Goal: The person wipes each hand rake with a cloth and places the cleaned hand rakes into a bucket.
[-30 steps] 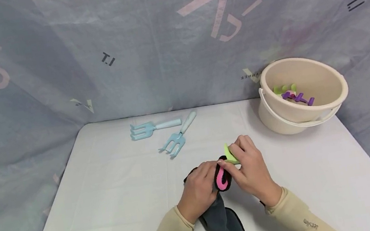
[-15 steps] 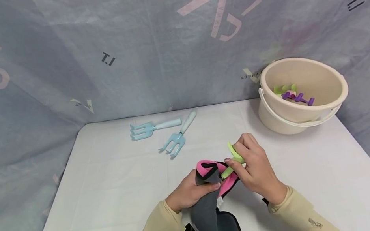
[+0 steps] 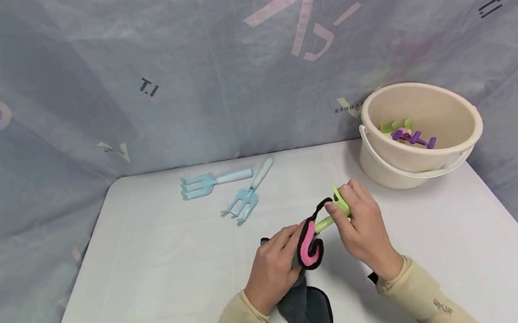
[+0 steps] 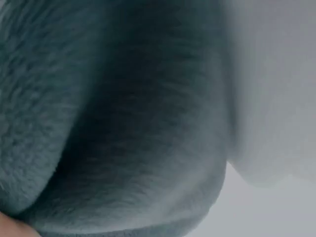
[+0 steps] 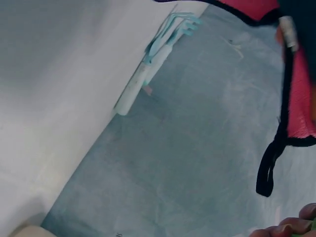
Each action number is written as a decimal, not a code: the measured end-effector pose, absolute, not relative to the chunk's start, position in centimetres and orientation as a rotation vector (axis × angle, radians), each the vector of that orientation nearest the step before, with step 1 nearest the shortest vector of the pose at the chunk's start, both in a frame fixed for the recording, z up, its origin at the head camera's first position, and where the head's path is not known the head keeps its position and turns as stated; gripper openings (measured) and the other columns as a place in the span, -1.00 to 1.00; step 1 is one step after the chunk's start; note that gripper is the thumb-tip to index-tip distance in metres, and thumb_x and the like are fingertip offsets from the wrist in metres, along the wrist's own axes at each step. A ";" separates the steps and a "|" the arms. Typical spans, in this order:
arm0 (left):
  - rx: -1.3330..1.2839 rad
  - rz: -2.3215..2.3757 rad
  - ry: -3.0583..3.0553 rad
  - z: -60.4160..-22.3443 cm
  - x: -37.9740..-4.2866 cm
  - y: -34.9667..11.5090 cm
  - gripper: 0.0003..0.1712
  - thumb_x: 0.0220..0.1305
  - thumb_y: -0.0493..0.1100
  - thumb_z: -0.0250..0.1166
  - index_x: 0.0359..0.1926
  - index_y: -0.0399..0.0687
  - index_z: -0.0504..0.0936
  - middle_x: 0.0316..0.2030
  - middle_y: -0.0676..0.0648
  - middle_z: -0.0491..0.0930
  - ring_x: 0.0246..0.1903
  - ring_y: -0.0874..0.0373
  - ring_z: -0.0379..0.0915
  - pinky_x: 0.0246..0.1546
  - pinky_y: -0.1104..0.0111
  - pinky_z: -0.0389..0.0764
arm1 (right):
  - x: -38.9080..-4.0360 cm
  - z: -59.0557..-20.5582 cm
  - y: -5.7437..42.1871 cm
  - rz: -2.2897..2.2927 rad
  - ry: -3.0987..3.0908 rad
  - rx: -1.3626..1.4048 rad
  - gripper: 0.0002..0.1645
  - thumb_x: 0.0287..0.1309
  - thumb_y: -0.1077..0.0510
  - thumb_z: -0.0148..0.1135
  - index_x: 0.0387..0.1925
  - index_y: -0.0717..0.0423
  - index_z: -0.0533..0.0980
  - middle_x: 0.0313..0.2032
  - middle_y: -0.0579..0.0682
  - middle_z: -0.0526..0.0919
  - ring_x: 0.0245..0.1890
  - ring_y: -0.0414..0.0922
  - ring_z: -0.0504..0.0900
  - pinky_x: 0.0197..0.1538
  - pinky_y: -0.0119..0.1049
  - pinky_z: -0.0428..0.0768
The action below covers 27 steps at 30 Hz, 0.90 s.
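My left hand (image 3: 274,265) grips a grey cloth (image 3: 306,308) with pink lining and black edging, bunched around part of a green hand tool (image 3: 326,223). The cloth's free end hangs down below that hand. To the right, my right hand (image 3: 362,230) holds the green tool by its wider end; the part inside the cloth is hidden. Grey cloth (image 4: 148,123) fills most of the left wrist view, where a bit of skin shows at the lower left. In the right wrist view, the cloth's black hanging loop (image 5: 266,170) dangles above my right fingertips (image 5: 291,227).
Two light-blue hand forks (image 3: 197,186) (image 3: 246,199) lie at the back of the white table (image 3: 156,277). A cream bucket (image 3: 390,164) stands at the back right, with green and purple tools (image 3: 413,136) inside. Behind the table hangs a grey printed sheet (image 3: 197,81).
Half a second ago the cloth was spread wider, its pink side showing; now my left hand has folded it around the tool again. My right hand has shifted slightly right and away with the tool.
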<state>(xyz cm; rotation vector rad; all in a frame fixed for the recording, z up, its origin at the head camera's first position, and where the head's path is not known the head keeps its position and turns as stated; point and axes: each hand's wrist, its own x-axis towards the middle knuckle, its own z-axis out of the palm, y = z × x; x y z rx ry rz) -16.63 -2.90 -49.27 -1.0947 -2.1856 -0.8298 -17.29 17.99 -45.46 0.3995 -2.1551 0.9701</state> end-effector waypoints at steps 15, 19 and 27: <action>-1.011 -2.445 -2.184 -49.0 -17.5 -5.2 -0.54 0.34 -0.20 0.44 0.12 -0.45 0.60 -0.07 0.11 0.70 -0.10 0.29 0.55 0.05 0.44 0.53 | -17.8 -44.5 19.9 1.210 -2.019 0.343 -0.33 0.58 -0.25 -0.08 -0.45 0.23 0.39 -0.50 -0.08 0.27 -0.47 -0.26 0.24 -0.36 -0.41 0.22; -1.057 -2.483 -1.991 -50.0 -17.2 -5.3 -0.50 0.28 -0.12 0.50 0.15 -0.27 0.62 0.00 0.20 0.70 0.01 0.33 0.58 0.20 0.41 0.53 | -17.7 -44.5 19.6 1.310 -2.008 0.346 -0.35 0.58 -0.22 -0.07 -0.45 0.24 0.37 -0.50 -0.11 0.27 -0.48 -0.26 0.24 -0.37 -0.39 0.23; -1.196 -2.471 -1.708 -50.9 -16.9 -5.0 -0.43 0.27 -0.16 0.51 0.27 0.32 0.64 0.11 0.19 0.71 0.08 0.36 0.62 0.20 0.45 0.56 | -17.7 -45.1 19.1 1.571 -1.991 0.272 -0.48 0.67 0.07 -0.19 -0.45 0.34 0.27 -0.49 -0.09 0.27 -0.44 -0.21 0.27 -0.27 -0.40 0.31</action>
